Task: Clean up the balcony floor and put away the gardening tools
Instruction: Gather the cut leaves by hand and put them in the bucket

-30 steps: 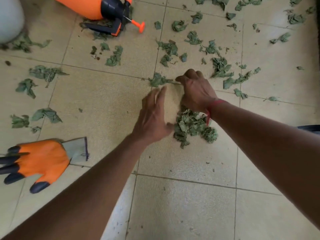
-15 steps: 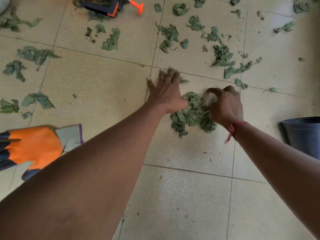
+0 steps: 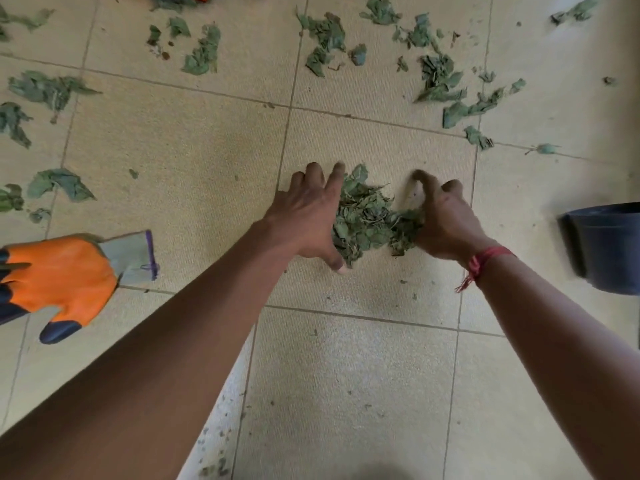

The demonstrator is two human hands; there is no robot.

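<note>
Lying heaped on the beige tiled floor (image 3: 346, 368), the leaf pile (image 3: 367, 216) looks crumpled, dull green and dry. The left hand (image 3: 304, 216) presses spread fingers against one edge. The right hand (image 3: 446, 220) bends its fingers against the other, grip unclear.

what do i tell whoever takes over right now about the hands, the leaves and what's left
Left hand: open, fingers spread, pressed against the left side of the leaf pile.
Right hand: cupped against the pile's right side; whether it has a grip on any leaves cannot be told.
Done: one pile gathered on the floor between the hands.
Left: lift the pile, probably into the dark container at the right edge; gather the scattered leaves further out and to the left; put away the orange glove lying on the floor at the left.
</note>
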